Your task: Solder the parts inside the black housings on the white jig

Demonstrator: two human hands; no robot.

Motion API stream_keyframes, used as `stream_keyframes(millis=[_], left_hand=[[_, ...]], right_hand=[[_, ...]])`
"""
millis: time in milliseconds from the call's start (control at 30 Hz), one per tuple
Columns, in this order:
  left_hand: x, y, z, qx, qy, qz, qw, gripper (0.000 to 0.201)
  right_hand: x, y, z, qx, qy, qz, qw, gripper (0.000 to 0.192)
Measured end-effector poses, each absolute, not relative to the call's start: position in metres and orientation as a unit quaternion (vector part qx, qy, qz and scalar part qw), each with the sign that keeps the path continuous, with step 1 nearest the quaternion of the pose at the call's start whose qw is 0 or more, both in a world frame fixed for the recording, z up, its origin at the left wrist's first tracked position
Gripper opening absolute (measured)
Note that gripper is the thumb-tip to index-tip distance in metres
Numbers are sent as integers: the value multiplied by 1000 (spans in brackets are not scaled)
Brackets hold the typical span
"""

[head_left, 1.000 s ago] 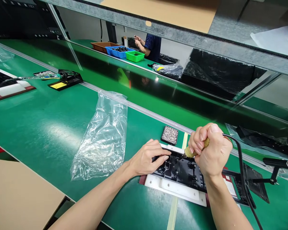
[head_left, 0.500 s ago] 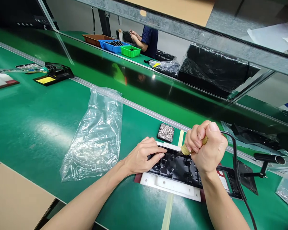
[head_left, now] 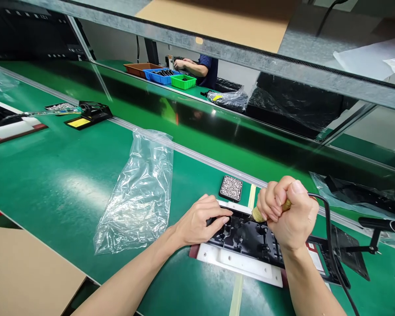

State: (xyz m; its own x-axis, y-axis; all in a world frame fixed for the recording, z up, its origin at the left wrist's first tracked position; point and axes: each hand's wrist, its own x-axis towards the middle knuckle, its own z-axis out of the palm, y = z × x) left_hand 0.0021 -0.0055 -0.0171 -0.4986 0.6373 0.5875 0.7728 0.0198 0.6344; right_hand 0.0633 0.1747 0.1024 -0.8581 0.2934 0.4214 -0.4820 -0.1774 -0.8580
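Note:
A black plastic part (head_left: 250, 239) lies in a white jig (head_left: 240, 264) on the green bench. My left hand (head_left: 200, 221) rests on the part's left end, fingers pressing it down. My right hand (head_left: 288, 213) is clenched in a fist around a corded tool with a tan-wrapped handle (head_left: 258, 214); its tip points down at the part's upper middle. The tool's black cable (head_left: 329, 232) loops off to the right. A small black tray of tiny silver pieces (head_left: 231, 188) sits just behind the jig.
A crumpled clear plastic bag (head_left: 140, 193) lies left of the jig. A black tool stand (head_left: 375, 239) stands at right. Another jig (head_left: 9, 125) and stand (head_left: 88, 115) sit far left. Cardboard (head_left: 23, 272) lies at lower left. Beyond the conveyor a person (head_left: 200, 68) works near coloured bins (head_left: 171, 78).
Both hands stay on the part and the tool with only slight shifts. The camera view has swung a little, and the far person's arms have lowered.

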Motion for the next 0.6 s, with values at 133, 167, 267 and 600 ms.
stream_keyframes(millis=[133,167,267,600], left_hand=[[2,-5,-17,-498,-711,-491,72,22],[2,-5,-17,-498,-712,-490,73,21],[2,-6,-17,-498,-714,-487,71,20],[2,-15,-21,-480,-715,-504,56,20]], right_hand=[[64,172,102,103,-587,767,237,45],[64,171,102,106,-587,767,237,45],[63,168,99,114,-592,761,240,47],[54,169,86,111,-586,768,233,53]])
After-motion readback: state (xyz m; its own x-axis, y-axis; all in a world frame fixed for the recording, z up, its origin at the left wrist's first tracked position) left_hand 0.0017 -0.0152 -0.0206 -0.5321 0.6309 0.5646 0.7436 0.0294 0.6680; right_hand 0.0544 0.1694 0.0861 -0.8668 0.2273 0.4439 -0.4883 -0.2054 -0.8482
